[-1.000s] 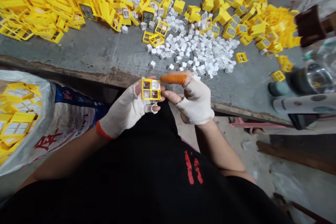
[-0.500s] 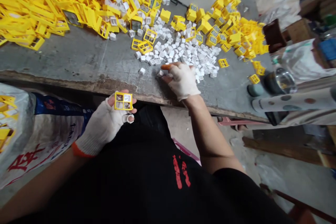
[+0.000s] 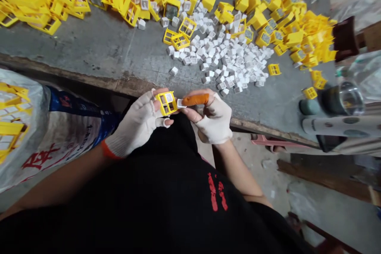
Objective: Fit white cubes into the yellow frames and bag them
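White-gloved left hand holding yellow rectangular four-pane plastic frame, one pane showing white; white-gloved right hand pinching small white plastic cube just beside it, between grips; loose white plastic cubes lying beyond grips on grey table

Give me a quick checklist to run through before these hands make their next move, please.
1. Yellow frame in hand: ok, the left hand holds it.
2. White piece gripped: ok, pinched between the thumb and orange-covered finger of the right hand.
3. That piece inside the frame: not ok, it is outside, beside the frame's right edge.
4. Piece touching the frame: cannot tell, the gap is too small to judge.
5. Spare pieces within reach: ok, I think; many loose white pieces lie on the bench just beyond the hands.
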Available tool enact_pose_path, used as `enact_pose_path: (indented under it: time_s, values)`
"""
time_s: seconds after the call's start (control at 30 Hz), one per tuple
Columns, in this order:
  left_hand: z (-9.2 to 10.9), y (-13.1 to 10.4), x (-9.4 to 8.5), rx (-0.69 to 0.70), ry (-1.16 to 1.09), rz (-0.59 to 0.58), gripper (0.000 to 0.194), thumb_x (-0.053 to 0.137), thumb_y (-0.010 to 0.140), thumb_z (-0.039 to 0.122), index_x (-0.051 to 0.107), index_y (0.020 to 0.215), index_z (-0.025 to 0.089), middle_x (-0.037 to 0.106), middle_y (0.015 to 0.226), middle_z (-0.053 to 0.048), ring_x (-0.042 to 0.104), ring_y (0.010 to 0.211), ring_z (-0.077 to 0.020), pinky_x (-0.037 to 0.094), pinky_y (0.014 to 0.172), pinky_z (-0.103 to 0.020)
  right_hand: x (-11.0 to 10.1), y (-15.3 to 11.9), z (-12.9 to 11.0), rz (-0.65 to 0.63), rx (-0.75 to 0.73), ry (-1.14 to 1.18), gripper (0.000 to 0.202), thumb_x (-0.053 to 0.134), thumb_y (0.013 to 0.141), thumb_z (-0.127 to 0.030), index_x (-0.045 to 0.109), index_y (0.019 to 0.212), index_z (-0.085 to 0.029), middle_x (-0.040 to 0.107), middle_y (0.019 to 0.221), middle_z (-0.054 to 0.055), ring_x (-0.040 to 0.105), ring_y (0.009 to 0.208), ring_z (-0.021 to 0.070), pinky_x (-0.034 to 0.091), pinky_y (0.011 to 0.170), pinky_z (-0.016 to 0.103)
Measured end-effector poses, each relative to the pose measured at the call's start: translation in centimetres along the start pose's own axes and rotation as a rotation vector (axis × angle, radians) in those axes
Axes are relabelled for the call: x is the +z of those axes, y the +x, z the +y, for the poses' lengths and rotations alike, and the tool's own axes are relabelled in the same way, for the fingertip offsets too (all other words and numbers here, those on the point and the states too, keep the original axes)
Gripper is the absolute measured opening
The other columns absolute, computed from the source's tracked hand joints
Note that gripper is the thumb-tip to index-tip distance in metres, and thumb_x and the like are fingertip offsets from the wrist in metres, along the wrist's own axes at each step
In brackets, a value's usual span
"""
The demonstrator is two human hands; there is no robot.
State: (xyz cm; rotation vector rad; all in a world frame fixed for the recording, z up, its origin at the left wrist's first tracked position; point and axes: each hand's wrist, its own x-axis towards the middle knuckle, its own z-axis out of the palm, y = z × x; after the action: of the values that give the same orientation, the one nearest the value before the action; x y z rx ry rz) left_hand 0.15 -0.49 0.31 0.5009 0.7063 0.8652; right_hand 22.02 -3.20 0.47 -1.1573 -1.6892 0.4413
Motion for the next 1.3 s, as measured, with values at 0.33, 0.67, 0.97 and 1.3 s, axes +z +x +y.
enact_pose_path:
  time_s: [0.33,0.67,0.97,1.3]
  values:
    - [-0.5,-0.8,0.9,0.050,0.110,0.006,0.040,0.099,0.079,0.030,0.087,0.117,0.025,0.083,0.122,-0.006,0.077,0.099,-0.0190,0.068,0.072,-0.025,0.1,-1.3,-0.4,0.020,-0.113,-0.028,0.008,0.081,0.104,-0.036,0.085,0.112,-0.034,0.089,0.108,0.002,0.082,0.093,0.0257,0.061,0.090,0.048]
    - [-0.4,-0.3,0.4,-0.118,0.070,0.021,0.047,0.102,0.079,0.044,0.083,0.116,0.022,0.081,0.113,-0.009,0.076,0.092,-0.0242,0.060,0.061,-0.026,-2.6,-1.4,0.2,-0.314,-0.266,-0.336,0.033,0.059,0.117,-0.051,0.085,0.123,-0.032,0.087,0.129,0.005,0.080,0.111,0.0250,0.061,0.095,0.045]
    - [0.0,0.1,1.0,-0.090,0.088,0.114,0.053,0.100,0.077,0.047,0.075,0.116,0.022,0.076,0.112,-0.008,0.078,0.097,-0.0294,0.056,0.065,-0.031,-5.8,5.1,8.9,-0.401,0.206,-0.844,0.036,0.065,0.101,-0.016,0.082,0.132,-0.025,0.081,0.139,0.014,0.073,0.124,0.0362,0.057,0.106,0.058]
    - [-0.1,-0.1,0.9,-0.087,0.121,0.090,0.051,0.096,0.083,0.050,0.075,0.120,0.021,0.079,0.114,-0.010,0.079,0.093,-0.0268,0.059,0.066,-0.030,-2.8,1.7,5.0,-0.098,0.227,0.141,0.038,0.080,0.099,-0.056,0.076,0.124,-0.027,0.073,0.106,0.003,0.070,0.092,0.0204,0.062,0.083,0.037]
